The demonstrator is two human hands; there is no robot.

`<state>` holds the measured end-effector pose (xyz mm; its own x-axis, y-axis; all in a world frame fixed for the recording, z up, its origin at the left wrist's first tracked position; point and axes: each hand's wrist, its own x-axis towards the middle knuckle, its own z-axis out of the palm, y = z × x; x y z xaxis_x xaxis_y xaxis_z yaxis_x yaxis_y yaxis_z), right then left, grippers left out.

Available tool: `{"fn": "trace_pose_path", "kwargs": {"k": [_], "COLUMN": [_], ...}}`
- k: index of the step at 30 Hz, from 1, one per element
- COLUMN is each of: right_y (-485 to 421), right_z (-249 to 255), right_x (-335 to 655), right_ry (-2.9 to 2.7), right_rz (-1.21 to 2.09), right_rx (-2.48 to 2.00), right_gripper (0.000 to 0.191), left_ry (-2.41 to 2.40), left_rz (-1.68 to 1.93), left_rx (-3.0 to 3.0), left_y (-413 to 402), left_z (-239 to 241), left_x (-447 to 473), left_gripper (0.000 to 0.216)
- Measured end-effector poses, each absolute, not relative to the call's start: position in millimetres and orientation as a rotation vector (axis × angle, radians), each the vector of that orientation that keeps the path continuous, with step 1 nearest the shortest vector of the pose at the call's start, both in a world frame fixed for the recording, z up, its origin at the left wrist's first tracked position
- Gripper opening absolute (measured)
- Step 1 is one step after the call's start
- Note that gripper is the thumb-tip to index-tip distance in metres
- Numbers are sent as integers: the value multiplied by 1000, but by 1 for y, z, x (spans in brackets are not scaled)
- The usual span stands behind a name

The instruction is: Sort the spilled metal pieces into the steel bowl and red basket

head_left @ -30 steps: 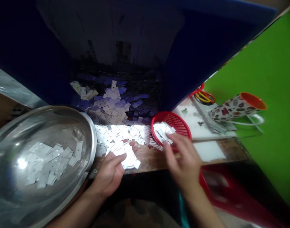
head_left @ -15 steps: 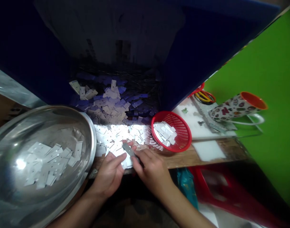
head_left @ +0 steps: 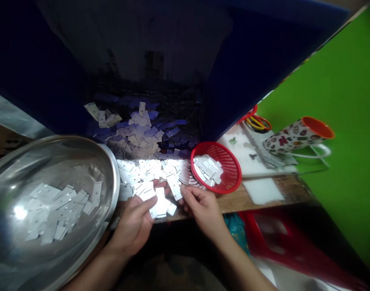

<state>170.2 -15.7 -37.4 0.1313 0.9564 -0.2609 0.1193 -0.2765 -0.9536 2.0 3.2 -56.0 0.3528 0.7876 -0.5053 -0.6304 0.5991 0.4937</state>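
Observation:
Small flat white metal plates with holes lie in a bright heap [head_left: 148, 167] on the bench before me. My left hand [head_left: 136, 222], palm up, has its thumb over several overlapping metal plates [head_left: 161, 204], with fingertips showing behind them. My right hand [head_left: 204, 208] pinches the lower end of one metal plate [head_left: 173, 186] between thumb and fingers, just right of the left hand. Beside it stands a red plastic basket [head_left: 235, 184] with more plates in it. At the left, a large steel basin [head_left: 113, 182] holds a loose layer of plates.
Dark blue panels [head_left: 248, 52] enclose the back of the heap. On the right are a white board [head_left: 233, 139], a tilted patterned mug [head_left: 289, 137], yellow and orange rings [head_left: 257, 122] and a white pad [head_left: 263, 190]. A red plastic stool [head_left: 248, 218] stands below the wooden bench edge [head_left: 230, 204].
The plate in my right hand has turned from its grey side to a bright white face. My right hand has shifted slightly right, away from the left. The view has moved a little.

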Motion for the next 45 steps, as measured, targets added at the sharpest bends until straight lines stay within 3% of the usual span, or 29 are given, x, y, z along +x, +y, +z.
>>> {"fn": "trace_pose_path", "kwargs": {"k": [10, 13, 16, 18, 20, 25, 29, 31, 34, 36, 45], "right_y": [-17, -13, -13, -17, -23, -35, -33, -29, -23, -20, -23], "right_z": [-13, -15, -20, -22, -24, -38, -51, -52, -47, -41, -35], "right_x": [193, 210, 221, 219, 209, 179, 168, 166, 164, 163, 163], "right_ry": [-1204, -1269, -1422, -1600, -1851, -2237, -1785, -1399, -896, -710, -632], "right_rz": [870, 573, 156, 49, 146, 354, 493, 782, 1327, 1512, 1523], "right_rx": [-1648, -1709, -1740, -1685, -1575, -1382, -1444, -1529, -1477, -1375, -1324], "right_gripper": [31, 26, 18, 31, 40, 29, 20, 20, 37, 40, 38], "left_ry": [862, 855, 880, 892, 873, 854, 897, 931, 914, 855, 855], "left_rz": [907, 903, 900, 902, 903, 912, 908, 906, 936, 951, 943], "left_rx": [246, 256, 238, 226, 209, 199, 175, 143, 95, 86, 203], "left_y": [3, 3, 4, 5, 5, 6, 7, 8, 10, 10, 8], "left_z": [-51, -49, -49, -50, -51, -50, -45, -44, -45, -46, -46], "left_x": [3, 3, 2, 1, 2, 4, 2, 2, 2, 3, 1], "left_gripper": [48, 40, 45, 50, 54, 60, 46, 39, 41, 44, 42]}}
